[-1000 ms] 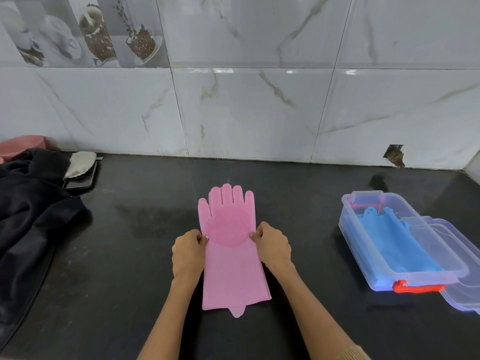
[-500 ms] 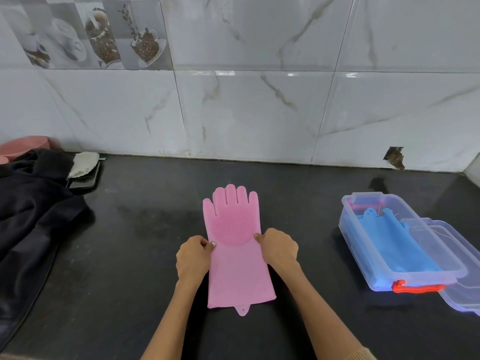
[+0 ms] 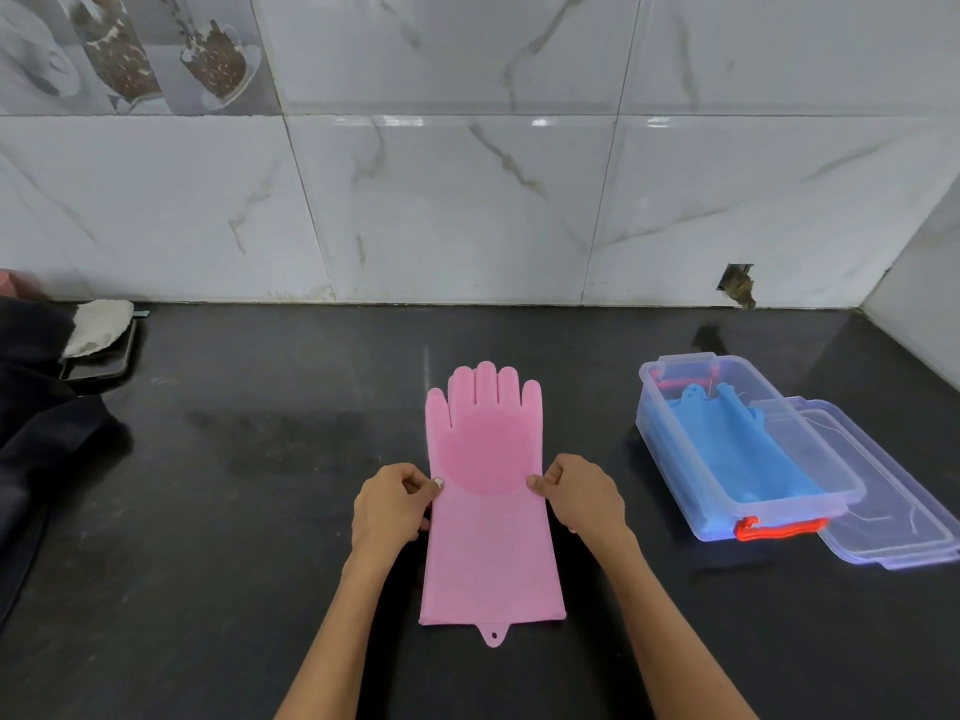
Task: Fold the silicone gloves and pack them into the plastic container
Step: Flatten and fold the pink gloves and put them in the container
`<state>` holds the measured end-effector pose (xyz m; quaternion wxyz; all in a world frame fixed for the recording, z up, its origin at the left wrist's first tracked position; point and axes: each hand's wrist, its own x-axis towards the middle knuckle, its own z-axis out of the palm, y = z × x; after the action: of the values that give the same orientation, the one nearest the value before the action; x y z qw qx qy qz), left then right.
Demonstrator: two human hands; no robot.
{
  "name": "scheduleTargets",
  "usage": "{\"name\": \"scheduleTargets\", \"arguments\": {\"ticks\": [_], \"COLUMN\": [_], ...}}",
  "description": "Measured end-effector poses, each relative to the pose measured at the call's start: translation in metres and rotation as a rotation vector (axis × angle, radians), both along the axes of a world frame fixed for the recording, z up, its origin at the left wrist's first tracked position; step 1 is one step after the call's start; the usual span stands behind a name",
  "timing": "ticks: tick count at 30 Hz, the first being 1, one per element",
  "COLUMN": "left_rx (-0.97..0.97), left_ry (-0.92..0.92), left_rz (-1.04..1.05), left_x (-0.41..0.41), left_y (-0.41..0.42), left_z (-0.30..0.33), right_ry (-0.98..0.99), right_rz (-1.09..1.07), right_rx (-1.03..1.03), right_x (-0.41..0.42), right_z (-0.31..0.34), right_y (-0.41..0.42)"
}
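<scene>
A pink silicone glove (image 3: 488, 537) lies flat on the black counter, fingers pointing at the wall, cuff and hanging tab nearest me. My left hand (image 3: 389, 504) pinches its left edge at the wrist. On the opposite edge, at the same height, my right hand (image 3: 582, 493) pinches the glove. To the right stands a clear plastic container (image 3: 670, 449) with a red clasp; a blue silicone glove (image 3: 737, 459) lies inside it.
The container's clear lid (image 3: 883, 517) lies against its right side. Dark cloth (image 3: 36, 407) is heaped at the left edge, with a phone and a pale cloth (image 3: 98, 327) behind it. The tiled wall bounds the back, and a side wall the far right.
The glove and both hands kept their grip and position; the view shifted slightly, the glove's fingers lie a little straighter.
</scene>
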<state>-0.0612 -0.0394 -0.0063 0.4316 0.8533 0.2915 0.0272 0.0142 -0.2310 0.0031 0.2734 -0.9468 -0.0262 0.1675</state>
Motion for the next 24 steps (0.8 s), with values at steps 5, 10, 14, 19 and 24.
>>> {"name": "scheduleTargets", "arguments": {"ticks": [5,10,14,19,24], "left_rx": [0.013,-0.006,0.156,0.617,0.826], "left_ry": [0.003,0.018,-0.053,-0.217,-0.072], "left_rz": [-0.018,-0.012,0.016,-0.306,-0.716], "left_x": [0.002,0.003,-0.004,-0.012,-0.011], "left_y": [0.001,0.001,-0.006,-0.003,0.027], "left_z": [-0.001,-0.001,-0.002,-0.008,-0.006], "right_ry": [-0.066,-0.129,-0.331,-0.543,-0.575], "right_rz": [0.008,-0.001,0.102,0.575,0.858], "right_rx": [-0.049,-0.041,0.054,-0.119,-0.255], "right_x": [-0.002,0.0,-0.003,0.0,0.008], "right_z": [-0.003,-0.01,-0.016,-0.023,-0.018], "right_y": [0.002,0.001,-0.004,-0.027,-0.042]}}
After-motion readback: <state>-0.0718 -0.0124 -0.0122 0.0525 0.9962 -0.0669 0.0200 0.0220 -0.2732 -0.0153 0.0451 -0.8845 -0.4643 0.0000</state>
